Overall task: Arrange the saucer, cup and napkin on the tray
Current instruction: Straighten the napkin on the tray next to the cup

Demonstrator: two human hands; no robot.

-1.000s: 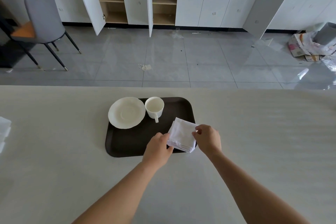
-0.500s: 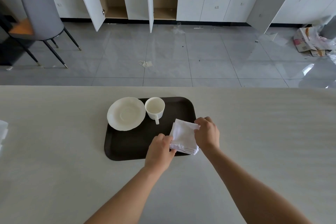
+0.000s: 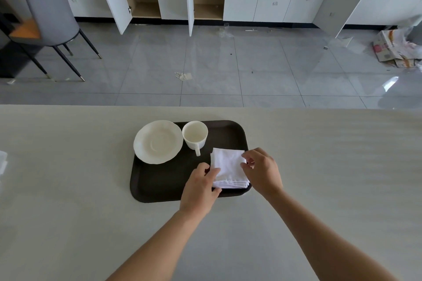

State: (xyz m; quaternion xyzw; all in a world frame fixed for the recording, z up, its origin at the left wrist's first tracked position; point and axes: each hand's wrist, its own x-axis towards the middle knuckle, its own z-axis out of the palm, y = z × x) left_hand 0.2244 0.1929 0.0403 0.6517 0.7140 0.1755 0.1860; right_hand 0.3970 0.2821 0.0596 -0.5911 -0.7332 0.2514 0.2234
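A dark brown tray (image 3: 164,182) lies on the pale table. On its far left a white saucer (image 3: 158,142) overhangs the tray's rim. Just right of it stands an empty white cup (image 3: 195,136), handle toward me. A folded white napkin (image 3: 228,166) lies flat at the tray's near right corner, squared to the edges. My left hand (image 3: 199,186) pinches the napkin's near left corner. My right hand (image 3: 262,170) holds its right edge with the fingertips.
The table (image 3: 68,212) ends at a far edge just beyond the tray, with grey tiled floor behind it. A white object (image 3: 2,163) shows at the table's left border. White cabinets, some doors open, and a grey chair (image 3: 49,7) stand far back.
Both hands have turned the napkin from a slanted lie to square with the tray and pressed it flat. Saucer and cup have not moved.
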